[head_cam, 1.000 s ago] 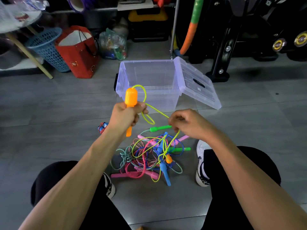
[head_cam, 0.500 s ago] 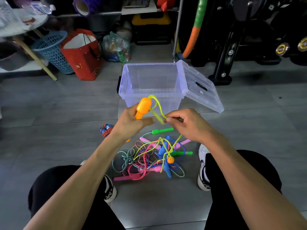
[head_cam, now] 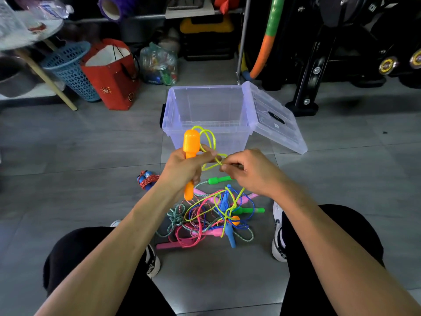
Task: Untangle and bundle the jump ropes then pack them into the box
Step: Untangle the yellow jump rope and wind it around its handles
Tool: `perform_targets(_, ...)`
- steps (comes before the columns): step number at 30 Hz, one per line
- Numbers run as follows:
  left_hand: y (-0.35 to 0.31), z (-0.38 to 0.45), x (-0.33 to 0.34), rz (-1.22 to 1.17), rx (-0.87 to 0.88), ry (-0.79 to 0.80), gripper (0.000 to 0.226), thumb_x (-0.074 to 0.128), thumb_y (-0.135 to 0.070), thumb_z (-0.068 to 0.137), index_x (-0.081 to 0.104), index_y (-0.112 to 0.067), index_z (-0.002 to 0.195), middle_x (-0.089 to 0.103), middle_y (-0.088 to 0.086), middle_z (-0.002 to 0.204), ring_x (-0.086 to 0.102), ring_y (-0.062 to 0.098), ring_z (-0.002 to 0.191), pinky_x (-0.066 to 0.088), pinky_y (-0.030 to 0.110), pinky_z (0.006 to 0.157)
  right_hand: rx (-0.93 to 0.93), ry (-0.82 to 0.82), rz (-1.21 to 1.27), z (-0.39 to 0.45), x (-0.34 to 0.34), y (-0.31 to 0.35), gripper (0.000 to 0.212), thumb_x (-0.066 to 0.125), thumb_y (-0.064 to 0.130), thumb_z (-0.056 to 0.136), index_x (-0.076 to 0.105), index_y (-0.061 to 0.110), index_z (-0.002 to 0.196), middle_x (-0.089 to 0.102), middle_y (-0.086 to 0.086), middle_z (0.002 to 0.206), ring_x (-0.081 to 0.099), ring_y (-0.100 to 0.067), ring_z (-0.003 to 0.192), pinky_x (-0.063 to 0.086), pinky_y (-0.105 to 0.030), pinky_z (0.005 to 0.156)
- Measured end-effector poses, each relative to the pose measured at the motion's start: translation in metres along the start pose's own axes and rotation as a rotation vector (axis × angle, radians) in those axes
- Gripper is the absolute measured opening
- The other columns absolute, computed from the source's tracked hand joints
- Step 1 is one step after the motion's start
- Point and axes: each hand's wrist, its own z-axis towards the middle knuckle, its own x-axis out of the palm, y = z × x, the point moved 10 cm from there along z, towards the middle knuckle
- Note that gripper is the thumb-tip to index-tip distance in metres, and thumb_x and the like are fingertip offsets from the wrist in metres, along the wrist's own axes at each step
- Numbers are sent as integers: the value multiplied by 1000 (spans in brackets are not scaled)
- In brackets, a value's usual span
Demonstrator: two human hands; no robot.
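Small white label (head_cam: 276, 125) on clear lid (head_cam: 276, 119), writing perhaps unreadable.

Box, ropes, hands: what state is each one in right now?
Box: open, nothing inside.
Lid: off, leaning on the box's right side.
Orange handle: upright, gripped by the left hand.
Yellow rope: looped, pinched by the right hand.
Rope pile: tangled on the floor.
Blue rope: bundled.

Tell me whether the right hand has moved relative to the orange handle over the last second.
Yes. The right hand, pinching the yellow cord, has closed in leftward on the orange handle held by the left hand, and now sits beside it.
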Motion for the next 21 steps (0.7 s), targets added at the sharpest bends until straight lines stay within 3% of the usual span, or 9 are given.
perform_targets(2,2,0,0,27,-2,-29,15,74,-13,83,63,-5,89,51,0,44,28,13,36,27,21,41,-19,24,-22,1,5,2,26,57,21,95,68,3,80,41,-9,55,29,-13,51,25,-26,49)
perform_targets(4,0,0,-2,-31,11,-74,15,74,-5,82,59,-9,86,61,3,52,30,13,36,28,20,40,-21,3,-6,2,7,1,27,57,21,95,67,3,78,41,-6,54,32,-15,51,26,-25,49)
perform_targets(7,-8,3,-11,-122,32,-142,16,70,-1,83,57,-10,84,71,11,73,36,14,40,30,21,41,64,-20,130,4,9,-12,23,59,24,94,66,15,75,59,-3,59,51,-16,54,43,-30,57)
perform_targets(11,-6,12,-55,-300,13,-364,16,66,3,83,57,-10,81,70,9,74,38,10,43,31,20,41,172,145,111,0,26,-33,26,55,23,95,61,26,70,70,1,68,62,-18,63,49,-34,63)
perform_targets(14,7,17,-76,-336,-60,-465,18,66,3,83,56,-11,77,70,5,69,37,8,42,31,18,39,161,94,19,-1,13,-38,24,54,18,95,57,27,72,63,6,66,59,-19,66,46,-33,66)
perform_targets(16,19,19,-72,-175,-160,-426,19,67,1,83,56,-11,74,69,0,61,33,6,36,28,16,36,87,-11,-10,-1,-4,-28,23,54,18,96,59,24,75,58,6,63,50,-15,58,40,-31,60)
perform_targets(18,32,21,-59,123,-270,-280,18,71,-8,83,57,-12,72,72,6,70,28,8,33,26,16,36,11,-116,93,-3,-21,-14,20,53,17,98,66,17,82,62,1,67,48,-17,54,41,-32,56)
perform_targets(20,28,19,-52,448,-247,-204,20,76,-22,80,59,-14,74,73,9,77,35,13,39,31,20,43,-44,-193,175,-4,-34,-5,19,54,16,98,71,13,89,60,8,64,44,-10,51,37,-24,52)
perform_targets(21,17,18,-51,559,-162,-238,23,78,-27,78,59,-14,76,70,7,74,42,16,47,34,24,48,-52,-204,181,-3,-36,-4,19,55,16,98,71,11,91,57,14,61,44,-5,51,33,-18,52)
